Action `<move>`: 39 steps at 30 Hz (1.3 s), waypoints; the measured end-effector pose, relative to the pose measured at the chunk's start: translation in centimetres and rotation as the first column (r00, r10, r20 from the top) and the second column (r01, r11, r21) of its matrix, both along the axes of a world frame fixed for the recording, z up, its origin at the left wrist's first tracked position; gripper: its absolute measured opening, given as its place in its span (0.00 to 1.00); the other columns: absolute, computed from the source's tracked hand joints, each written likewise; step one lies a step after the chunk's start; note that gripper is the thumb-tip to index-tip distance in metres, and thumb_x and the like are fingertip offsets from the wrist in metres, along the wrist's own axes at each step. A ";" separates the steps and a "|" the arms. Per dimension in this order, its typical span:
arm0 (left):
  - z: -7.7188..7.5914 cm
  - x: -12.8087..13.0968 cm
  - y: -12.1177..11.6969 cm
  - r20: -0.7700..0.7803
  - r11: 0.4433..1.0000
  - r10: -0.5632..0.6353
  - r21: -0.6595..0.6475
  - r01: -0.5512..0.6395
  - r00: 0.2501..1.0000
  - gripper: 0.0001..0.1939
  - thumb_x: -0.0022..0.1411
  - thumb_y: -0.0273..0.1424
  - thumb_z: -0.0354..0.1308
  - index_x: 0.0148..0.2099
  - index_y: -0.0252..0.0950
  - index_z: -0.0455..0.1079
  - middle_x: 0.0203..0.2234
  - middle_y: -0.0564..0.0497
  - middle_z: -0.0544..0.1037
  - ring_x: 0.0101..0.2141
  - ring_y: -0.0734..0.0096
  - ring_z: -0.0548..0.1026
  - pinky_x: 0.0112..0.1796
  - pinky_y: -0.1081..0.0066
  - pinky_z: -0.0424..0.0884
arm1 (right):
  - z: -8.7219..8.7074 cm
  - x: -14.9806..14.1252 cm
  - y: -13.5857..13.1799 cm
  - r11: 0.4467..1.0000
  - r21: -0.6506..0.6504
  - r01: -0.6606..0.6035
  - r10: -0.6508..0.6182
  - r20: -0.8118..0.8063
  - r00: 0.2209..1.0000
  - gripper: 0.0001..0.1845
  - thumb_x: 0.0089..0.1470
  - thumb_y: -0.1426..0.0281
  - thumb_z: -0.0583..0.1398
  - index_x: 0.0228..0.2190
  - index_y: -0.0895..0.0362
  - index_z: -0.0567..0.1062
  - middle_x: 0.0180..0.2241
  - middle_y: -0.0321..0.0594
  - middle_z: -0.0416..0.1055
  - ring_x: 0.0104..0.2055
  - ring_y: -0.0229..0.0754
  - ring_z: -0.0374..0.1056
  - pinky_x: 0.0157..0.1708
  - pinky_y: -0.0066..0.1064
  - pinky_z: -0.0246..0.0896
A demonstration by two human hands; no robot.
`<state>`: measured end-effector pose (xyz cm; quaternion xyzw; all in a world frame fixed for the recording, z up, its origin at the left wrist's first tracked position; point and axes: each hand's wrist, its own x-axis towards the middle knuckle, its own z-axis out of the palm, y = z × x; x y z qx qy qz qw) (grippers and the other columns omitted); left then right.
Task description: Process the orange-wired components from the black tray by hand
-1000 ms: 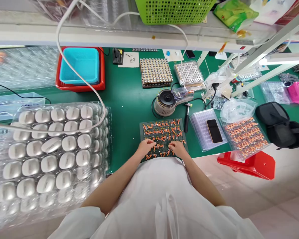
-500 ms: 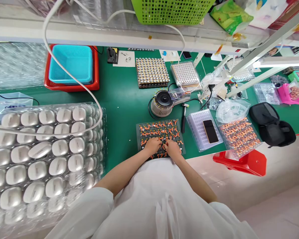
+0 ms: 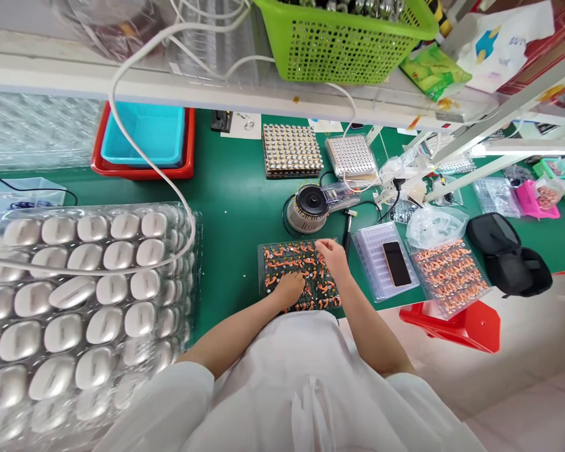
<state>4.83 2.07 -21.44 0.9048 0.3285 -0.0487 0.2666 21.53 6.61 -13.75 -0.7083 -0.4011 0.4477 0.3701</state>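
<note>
The two hands have just drawn apart over the dark tray (image 3: 262, 270): the right hand (image 3: 334, 258) has gone from close beside the other to the far edge, while the left hand (image 3: 289, 290) remains low over the middle, so each is now at its own part of the rows. The right fingers bend in towards one another, with little gap between thumb and forefinger; whether a small piece is pinched there I cannot tell. The left fingers are loosely curled, palm down, among the orange pieces (image 3: 324, 287), their tips partly hidden, so I cannot tell how far open they are or whether they have hold of one. The tray lies flat on the tabletop (image 3: 226, 263) beneath both sets of fingers, its pieces spread around them. Beyond the right fingers, past the tray's far edge, stands a round machine (image 3: 306, 216); a hammer (image 3: 347, 237) lies just to their right. Farther right of them, a phone (image 3: 397, 263) rests on clear plastic trays (image 3: 365, 267). Well to the left of the left fingers are silvery rounded cases (image 3: 94, 367).
</note>
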 end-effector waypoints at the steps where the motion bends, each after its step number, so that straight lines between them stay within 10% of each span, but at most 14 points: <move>1: 0.1 0.0 0.0 0.001 1.000 -0.009 0.005 0.009 1.000 0.14 0.60 0.20 0.47 0.44 0.28 0.71 0.42 0.36 0.73 0.42 0.56 0.69 0.42 0.61 0.63 | 0.1 -0.3 1.3 0.999 0.001 0.044 -0.044 -0.059 0.997 0.17 0.50 0.56 0.58 0.33 0.56 0.73 0.28 0.37 0.72 0.26 0.36 0.65 0.24 0.25 0.57; 12: 1.0 0.0 0.1 0.009 0.999 0.031 -0.030 -0.031 0.999 0.12 0.58 0.19 0.49 0.39 0.27 0.73 0.39 0.35 0.74 0.42 0.55 0.69 0.40 0.60 0.62 | 0.4 -3.9 9.0 0.959 -0.125 0.255 -0.284 -0.464 0.839 0.14 0.48 0.61 0.60 0.21 0.55 0.63 0.15 0.29 0.58 0.15 0.30 0.55 0.13 0.23 0.46; 22: 2.3 -0.3 0.7 0.131 0.904 0.332 -0.326 -0.276 0.934 0.04 0.55 0.26 0.56 0.32 0.33 0.72 0.34 0.42 0.76 0.39 0.60 0.71 0.42 0.63 0.65 | 4.3 -3.2 0.7 0.999 -0.021 0.035 -0.041 -0.492 0.870 0.10 0.47 0.62 0.63 0.26 0.57 0.72 0.22 0.33 0.67 0.22 0.32 0.61 0.22 0.25 0.56; 30: 7.5 -2.3 1.4 0.183 0.622 0.648 -0.687 -0.376 0.739 0.03 0.50 0.30 0.57 0.29 0.37 0.69 0.23 0.53 0.75 0.25 0.70 0.72 0.27 0.73 0.66 | 4.3 -1.6 -8.9 0.969 -0.009 -0.245 0.245 -0.048 0.968 0.23 0.50 0.64 0.63 0.49 0.52 0.69 0.47 0.41 0.72 0.47 0.44 0.67 0.43 0.36 0.62; 39: 16.2 -3.9 -0.3 0.257 0.476 0.787 -0.832 -0.286 0.561 0.09 0.55 0.34 0.58 0.36 0.36 0.74 0.32 0.49 0.79 0.34 0.67 0.76 0.36 0.71 0.71 | 8.9 -4.1 -10.3 0.961 0.176 -0.214 0.240 -0.144 0.960 0.17 0.52 0.65 0.62 0.45 0.50 0.71 0.39 0.40 0.73 0.39 0.42 0.71 0.41 0.35 0.67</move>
